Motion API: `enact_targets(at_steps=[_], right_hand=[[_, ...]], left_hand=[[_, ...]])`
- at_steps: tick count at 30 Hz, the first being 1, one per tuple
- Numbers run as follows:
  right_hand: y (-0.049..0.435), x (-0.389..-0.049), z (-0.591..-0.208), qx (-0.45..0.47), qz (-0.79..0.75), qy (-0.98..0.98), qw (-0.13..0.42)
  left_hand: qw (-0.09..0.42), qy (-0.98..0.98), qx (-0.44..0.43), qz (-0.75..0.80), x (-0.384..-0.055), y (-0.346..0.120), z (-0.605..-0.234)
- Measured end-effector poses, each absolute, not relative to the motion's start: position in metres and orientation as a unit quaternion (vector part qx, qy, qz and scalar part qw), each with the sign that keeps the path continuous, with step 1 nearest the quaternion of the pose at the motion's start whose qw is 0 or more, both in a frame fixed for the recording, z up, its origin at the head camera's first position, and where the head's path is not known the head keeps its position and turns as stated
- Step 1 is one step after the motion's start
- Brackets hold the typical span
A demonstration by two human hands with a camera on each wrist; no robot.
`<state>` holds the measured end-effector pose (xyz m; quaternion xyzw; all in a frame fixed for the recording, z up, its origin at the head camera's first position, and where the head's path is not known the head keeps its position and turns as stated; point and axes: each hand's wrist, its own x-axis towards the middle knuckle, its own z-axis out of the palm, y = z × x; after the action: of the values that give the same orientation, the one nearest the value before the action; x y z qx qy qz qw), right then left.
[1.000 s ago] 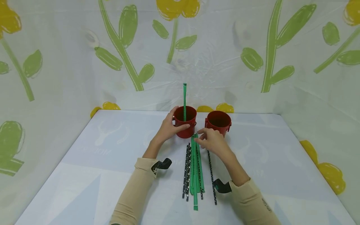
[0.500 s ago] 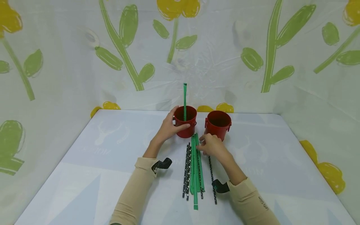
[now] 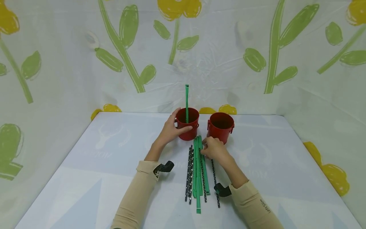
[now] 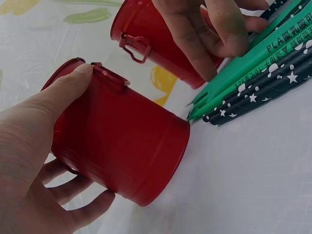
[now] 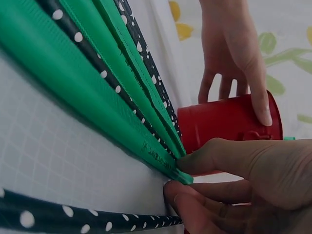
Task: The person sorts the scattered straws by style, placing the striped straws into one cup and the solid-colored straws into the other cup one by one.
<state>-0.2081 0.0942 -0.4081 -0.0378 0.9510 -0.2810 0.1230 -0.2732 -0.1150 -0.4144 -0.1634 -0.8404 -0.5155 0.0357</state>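
My left hand (image 3: 171, 130) grips a small red bucket (image 3: 188, 133) around its side, thumb across the front. A green paper-wrapped straw (image 3: 187, 98) stands upright inside that bucket. At the far end of a bundle of straws on the table, my right hand (image 3: 215, 149) pinches the tip of the outermost green wrapped straw (image 5: 97, 102) between thumb and fingers. Alongside lie more green wrapped straws (image 3: 198, 175) and black straws (image 3: 189, 175) with white dots and stars. The second red bucket (image 3: 221, 128) stands just behind my right hand, partly covered by it.
A lone black dotted straw (image 3: 214, 173) lies apart, right of the bundle and under the right wrist. The white printed table (image 3: 114, 178) ends at a flower-patterned sheet (image 3: 214, 73) behind the buckets, with more sheet at both sides.
My right hand has come down from the second bucket's rim to the bundle's far end and taken hold of a green straw, whose near end shifts slightly right. The left hand stays put.
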Motion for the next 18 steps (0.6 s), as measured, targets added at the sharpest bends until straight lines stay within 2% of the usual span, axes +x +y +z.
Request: enact_targets(at_steps=[18], right_hand=[[0.0897, -0.2048, -0.4036, -0.04, -0.241, 0.962, 0.12]], left_hand=[[0.038, -0.844, -0.16, -0.511, -0.2736, -0.1155, -0.4145]])
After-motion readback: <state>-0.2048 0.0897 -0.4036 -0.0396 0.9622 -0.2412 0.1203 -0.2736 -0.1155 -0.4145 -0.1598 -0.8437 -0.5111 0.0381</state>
